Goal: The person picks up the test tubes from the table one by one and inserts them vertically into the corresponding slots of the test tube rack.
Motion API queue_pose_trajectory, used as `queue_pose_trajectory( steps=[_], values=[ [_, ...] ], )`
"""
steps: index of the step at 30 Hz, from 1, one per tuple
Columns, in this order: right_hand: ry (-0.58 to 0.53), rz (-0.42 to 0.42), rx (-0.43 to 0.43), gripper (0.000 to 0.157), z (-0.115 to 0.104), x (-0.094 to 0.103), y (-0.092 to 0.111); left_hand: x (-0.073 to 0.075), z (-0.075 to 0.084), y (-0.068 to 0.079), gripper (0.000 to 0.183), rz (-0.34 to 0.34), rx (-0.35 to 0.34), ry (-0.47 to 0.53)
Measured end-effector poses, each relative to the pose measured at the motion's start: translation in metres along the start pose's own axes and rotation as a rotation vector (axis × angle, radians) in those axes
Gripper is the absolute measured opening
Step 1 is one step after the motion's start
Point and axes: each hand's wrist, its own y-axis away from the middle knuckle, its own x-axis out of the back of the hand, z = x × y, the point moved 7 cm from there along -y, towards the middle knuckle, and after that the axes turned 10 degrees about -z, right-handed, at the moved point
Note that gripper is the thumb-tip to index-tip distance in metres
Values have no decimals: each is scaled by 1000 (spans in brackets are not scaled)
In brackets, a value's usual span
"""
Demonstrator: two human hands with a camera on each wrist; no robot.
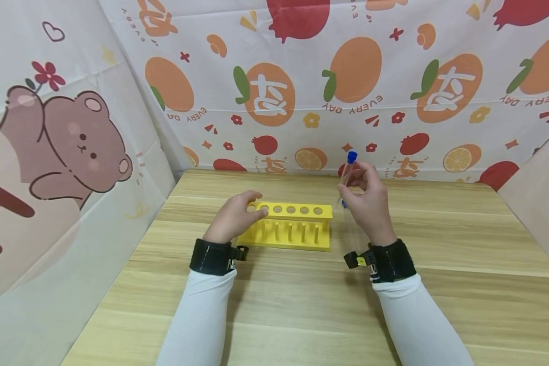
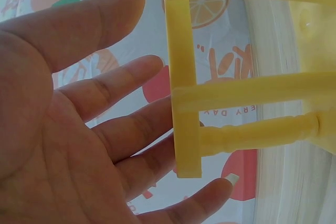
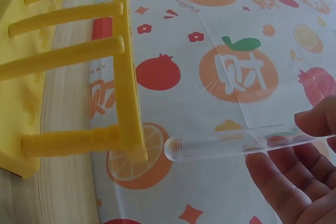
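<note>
White sleeves [image 1: 200,315] come up from the bottom edge, one on each of your forearms, and black wristbands [image 1: 212,257] with small cameras sit above their cuffs. Beyond them, your left hand [image 1: 233,218] is at the left end of the yellow rack [image 1: 283,239], its fingers spread and only slightly bent. Your thumb lies on the near side of the rack's top plate and your other fingers reach toward the far side; the left wrist view hides some tips behind the plate, so you cannot tell how firmly they touch.

Your right hand [image 1: 369,203] pinches a clear tube [image 3: 226,144] between thumb and fingers, just beyond the rack's right end. You have it tilted, with its blue cap [image 1: 352,157] uppermost and its rounded bottom near the end of the top plate but apart from it. Another blue cap [image 1: 344,204] shows just beside your right thumb; what lies attached to it is too faint to tell.

Your rack stands upright on the wood-grain desk [image 1: 279,310], with round holes along its top plate and pegs rising from its base. Fruit-printed cloth [image 1: 311,137] hangs behind.
</note>
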Motion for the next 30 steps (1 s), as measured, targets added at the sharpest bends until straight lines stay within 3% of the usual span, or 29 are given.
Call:
queue_pose_trajectory(
  steps=[16, 30],
  values=[
    [-31, -82, -43, 50, 0, -13, 0, 0, 1, 0, 49, 9, -8, -15],
    [-45, -113, -20, 52, -1, -19, 0, -2, -1, -4, 43, 14, -4, -28]
  ],
)
